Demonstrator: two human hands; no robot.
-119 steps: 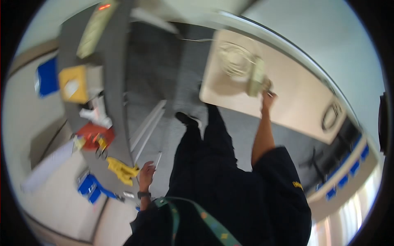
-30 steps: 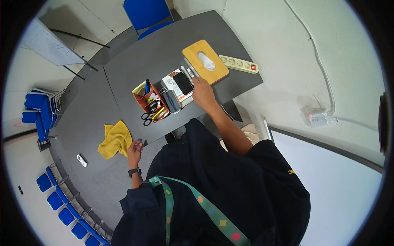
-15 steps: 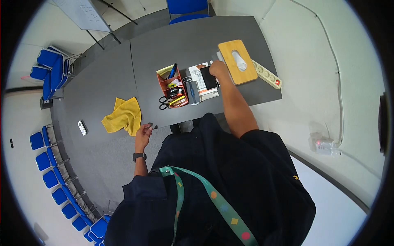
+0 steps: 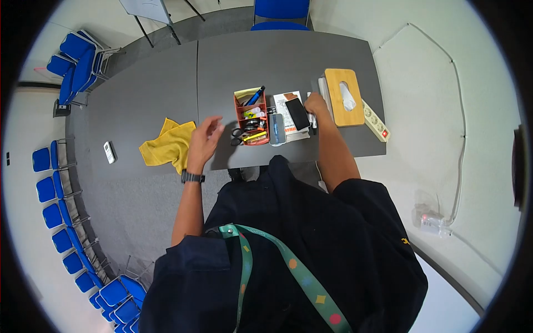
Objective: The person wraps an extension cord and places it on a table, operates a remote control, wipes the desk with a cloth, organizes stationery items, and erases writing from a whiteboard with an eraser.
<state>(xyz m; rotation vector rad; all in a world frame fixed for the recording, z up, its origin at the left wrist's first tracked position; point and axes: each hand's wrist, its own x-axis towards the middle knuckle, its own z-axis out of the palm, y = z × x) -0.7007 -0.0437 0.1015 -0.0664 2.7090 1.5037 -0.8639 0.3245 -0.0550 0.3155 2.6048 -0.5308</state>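
My left hand [image 4: 205, 141] hovers over the table's front part, fingers apart and holding nothing, between a yellow cloth [image 4: 172, 145] and a red desk organizer [image 4: 240, 114]. Pens, markers and black-handled scissors [image 4: 237, 136] are in the organizer. My right hand [image 4: 315, 104] is closed just right of a black phone [image 4: 297, 114]; its fingertips are hidden, so what it grips cannot be made out. White and dark pens [image 4: 312, 123] show below that hand. The phone lies on a white printed box or booklet [image 4: 282, 101], beside a grey case [image 4: 276, 130].
A wooden tissue box [image 4: 357, 105] stands right of my right hand, with a white power strip [image 4: 376, 121] alongside. A white remote [image 4: 109, 152] lies at the table's left. Blue chairs [image 4: 282, 10] stand behind the table and along the left wall.
My left hand has risen from the table's front edge, moving forward over the tabletop with its fingers spreading. My right hand stays beside the phone. The camera view has shifted.
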